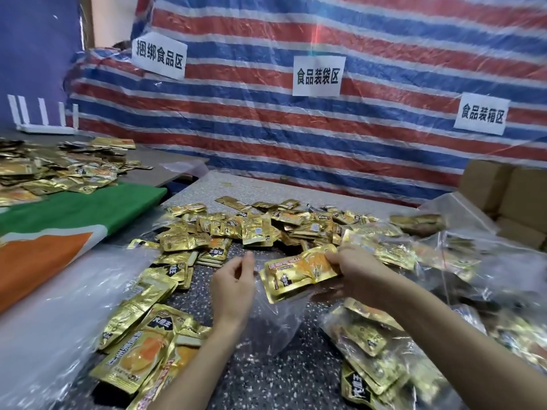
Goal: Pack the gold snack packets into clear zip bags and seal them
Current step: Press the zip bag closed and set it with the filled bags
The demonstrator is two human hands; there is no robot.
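Across the far side hangs a red, white and blue striped tarp (296, 143) with three white paper signs (318, 76) stuck to it. Below it the dark speckled bench (266, 380) runs from near to far. A green and orange cloth (74, 214) lies to the left of it, and crumpled clear plastic (59, 306) lies at the near left. Cardboard boxes (518, 196) stand at the far right.

A wide heap of loose gold packets (251, 229) covers the middle of the bench, and more gold packets (142, 350) are spread at the near left. Filled clear bags (370, 365) of packets lie at the near right and along the right edge.

An empty clear zip bag (272, 327) lies flat on the bench between the two forearms, under the hands.

Just above it, the right hand (355, 270) grips a small stack of gold packets (296, 275) by its right end. The right fingers (334, 257) curl over the top edge, and the stack slants down toward the left.

The left hand (232, 282) is just left of the stack's free end, close to it but apart. Its fingers (248, 260) are loosely curled toward the thumb. Whether they pinch the clear film of the bag cannot be told.
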